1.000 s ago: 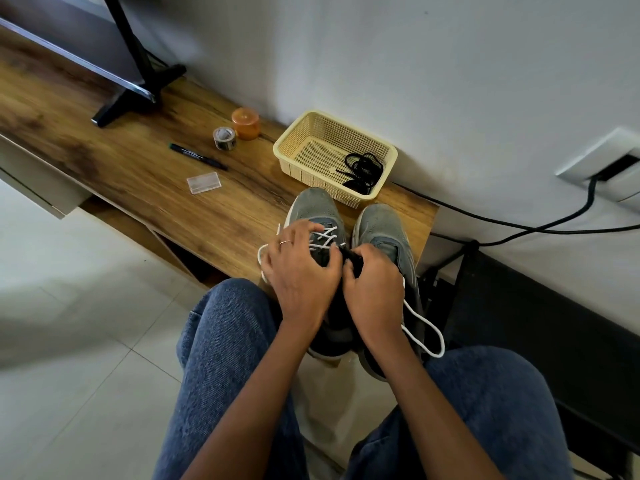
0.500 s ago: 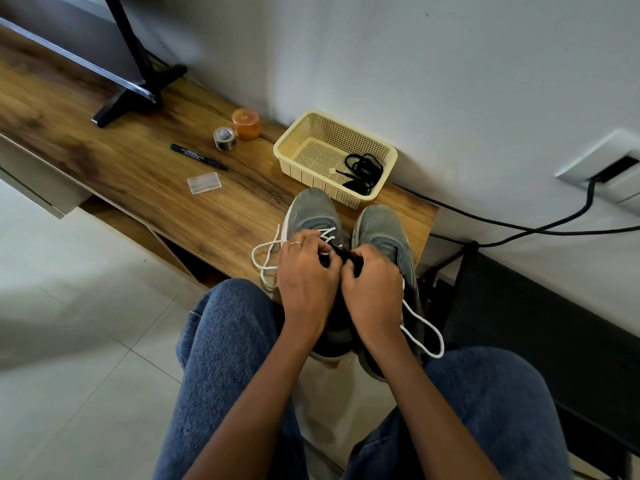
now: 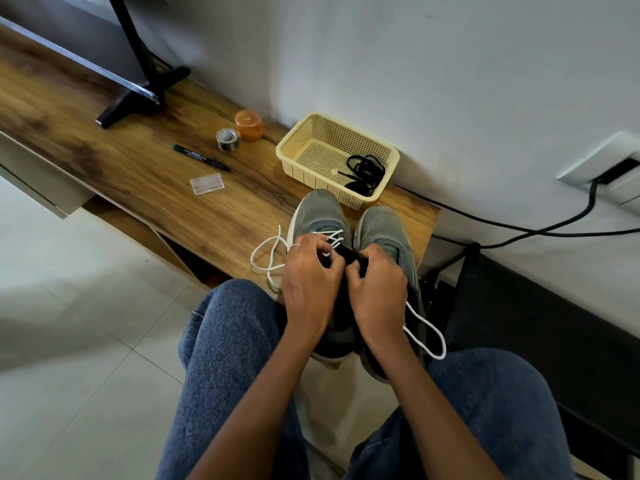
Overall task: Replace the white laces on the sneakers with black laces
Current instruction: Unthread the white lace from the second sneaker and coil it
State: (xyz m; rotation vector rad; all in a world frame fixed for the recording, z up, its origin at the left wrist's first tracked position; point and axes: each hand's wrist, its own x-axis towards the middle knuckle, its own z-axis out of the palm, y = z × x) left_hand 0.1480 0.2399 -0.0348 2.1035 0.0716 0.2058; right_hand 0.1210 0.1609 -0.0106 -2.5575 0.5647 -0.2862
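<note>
Two grey sneakers stand side by side at the near right end of the wooden desk (image 3: pixel 145 188), toes pointing toward the far wall. The left sneaker (image 3: pixel 320 216) carries a white lace (image 3: pixel 268 258) still threaded through its upper eyelets, with a loose length looping out onto the desk to its left. The left hand (image 3: pixel 310 271), a ring on one finger, has its fingers curled over the lacing and pinches the white lace near the tongue. The right hand (image 3: pixel 375 284) sits just beside it, fingers curled around the dark tongue of the left sneaker. The right sneaker (image 3: pixel 386 230) lies partly under that hand, and another white lace loop (image 3: pixel 427 332) hangs off its near right side. Just beyond the toes sits a cream mesh basket (image 3: pixel 311 147) holding a bundle of black laces (image 3: pixel 365 171) in its right corner. Farther left on the desk lie an orange cap (image 3: pixel 247 124), a small tape roll (image 3: pixel 228 139), a black marker (image 3: pixel 201 157) and a clear plastic case (image 3: pixel 206 183).
</note>
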